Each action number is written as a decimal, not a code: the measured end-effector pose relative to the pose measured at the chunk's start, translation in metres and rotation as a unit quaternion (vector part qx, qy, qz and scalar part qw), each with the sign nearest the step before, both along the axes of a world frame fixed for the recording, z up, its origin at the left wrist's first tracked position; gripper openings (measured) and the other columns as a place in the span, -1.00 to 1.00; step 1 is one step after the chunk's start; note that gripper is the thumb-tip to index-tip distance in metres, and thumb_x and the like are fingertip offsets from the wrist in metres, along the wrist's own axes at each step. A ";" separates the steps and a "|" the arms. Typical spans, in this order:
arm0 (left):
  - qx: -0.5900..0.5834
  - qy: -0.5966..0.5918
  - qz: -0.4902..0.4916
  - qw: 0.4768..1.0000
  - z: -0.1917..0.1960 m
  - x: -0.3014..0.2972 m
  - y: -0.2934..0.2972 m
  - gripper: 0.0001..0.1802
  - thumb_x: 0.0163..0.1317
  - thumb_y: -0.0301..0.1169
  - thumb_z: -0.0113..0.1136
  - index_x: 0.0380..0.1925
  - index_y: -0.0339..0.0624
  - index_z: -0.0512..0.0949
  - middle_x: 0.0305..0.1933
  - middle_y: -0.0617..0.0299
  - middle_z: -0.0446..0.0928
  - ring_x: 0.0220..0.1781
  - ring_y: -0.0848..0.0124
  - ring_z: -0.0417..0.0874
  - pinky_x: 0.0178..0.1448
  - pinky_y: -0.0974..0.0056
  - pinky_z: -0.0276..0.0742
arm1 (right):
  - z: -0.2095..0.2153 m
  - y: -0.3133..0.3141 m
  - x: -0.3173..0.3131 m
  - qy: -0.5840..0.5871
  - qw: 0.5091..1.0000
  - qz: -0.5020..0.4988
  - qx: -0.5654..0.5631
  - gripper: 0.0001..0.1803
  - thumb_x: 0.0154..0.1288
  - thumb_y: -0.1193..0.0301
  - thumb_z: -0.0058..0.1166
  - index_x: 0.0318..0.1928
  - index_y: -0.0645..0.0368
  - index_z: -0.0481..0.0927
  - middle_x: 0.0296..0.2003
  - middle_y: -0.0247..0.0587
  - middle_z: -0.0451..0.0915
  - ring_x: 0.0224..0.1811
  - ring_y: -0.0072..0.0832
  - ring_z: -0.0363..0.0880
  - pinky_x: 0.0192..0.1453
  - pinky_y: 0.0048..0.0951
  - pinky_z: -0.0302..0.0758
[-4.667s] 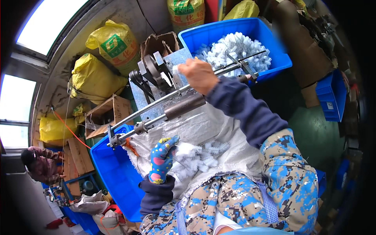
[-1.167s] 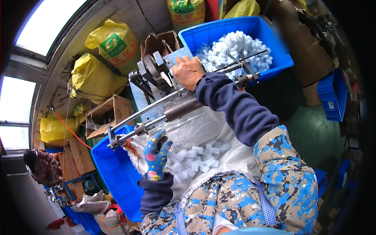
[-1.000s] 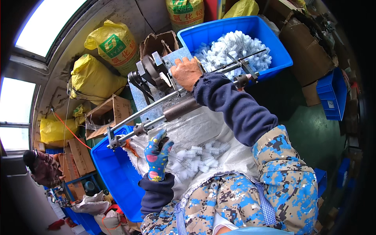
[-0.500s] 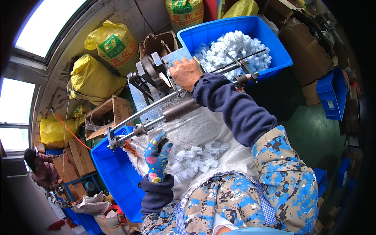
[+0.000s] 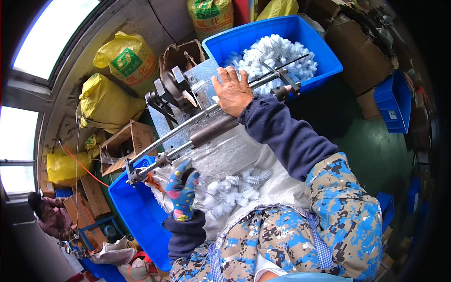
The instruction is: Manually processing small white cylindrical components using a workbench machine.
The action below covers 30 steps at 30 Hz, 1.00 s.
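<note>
"So, what does the right hand look like on my feed?"

"Bare and spread wide, fingers fanned, over the metal rods where they cross in front of the metal plate. From my seat I can't tell whether its palm touches them or sits just above."

"And the left hand?"

"I see it in a patterned blue glove, half open, thumb standing apart from the fingers. It's below the rods, near their left end."

"Where are the white bristled pieces?"

"I have a loose heap of them on the white sheet across the lap, just right of the gloved hand. I count far more in the upper blue bin, beyond the right hand."

"Anything else around the hands?"

"A dark sleeve on the nearer rod, below the right hand. A second blue bin lies left of the gloved hand, and yellow sacks are against the wall."
</note>
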<state>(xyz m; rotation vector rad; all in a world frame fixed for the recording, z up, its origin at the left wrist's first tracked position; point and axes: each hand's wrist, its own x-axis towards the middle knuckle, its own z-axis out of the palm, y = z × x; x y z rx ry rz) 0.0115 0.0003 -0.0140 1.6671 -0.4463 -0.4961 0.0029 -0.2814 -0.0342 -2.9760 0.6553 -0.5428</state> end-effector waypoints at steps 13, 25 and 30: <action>0.000 -0.036 -0.014 0.999 0.009 -0.006 -0.002 -0.60 0.01 -0.69 0.19 -0.08 -0.26 0.49 -0.31 0.28 0.53 -0.34 0.60 0.51 -0.23 0.50 0.44 | 0.000 0.065 0.046 0.077 0.996 0.026 0.023 -0.45 0.20 0.35 -0.21 0.20 0.30 0.20 0.26 -0.01 0.09 0.31 -0.03 0.00 0.20 0.25 -0.06; -0.018 -0.052 -0.005 0.998 0.005 -0.001 -0.002 -0.60 0.02 -0.71 0.16 -0.07 -0.27 0.49 -0.27 0.24 0.53 -0.30 0.57 0.52 -0.20 0.49 0.45 | 0.022 -0.040 0.012 -0.028 0.999 -0.030 -0.028 -0.77 0.09 0.43 -0.10 -0.23 0.12 0.56 0.05 -0.12 0.30 0.20 -0.18 0.11 0.14 0.12 0.02; -0.016 -0.128 -0.022 0.991 0.008 0.002 -0.004 -0.61 0.01 -0.71 0.17 -0.09 -0.28 0.49 -0.26 0.25 0.52 -0.29 0.53 0.54 -0.17 0.46 0.48 | 0.020 -0.056 0.027 0.078 0.992 0.059 -0.081 -0.86 -0.06 0.44 0.00 -0.48 -0.07 0.62 -0.11 -0.41 0.46 0.13 -0.32 0.20 0.11 0.13 -0.02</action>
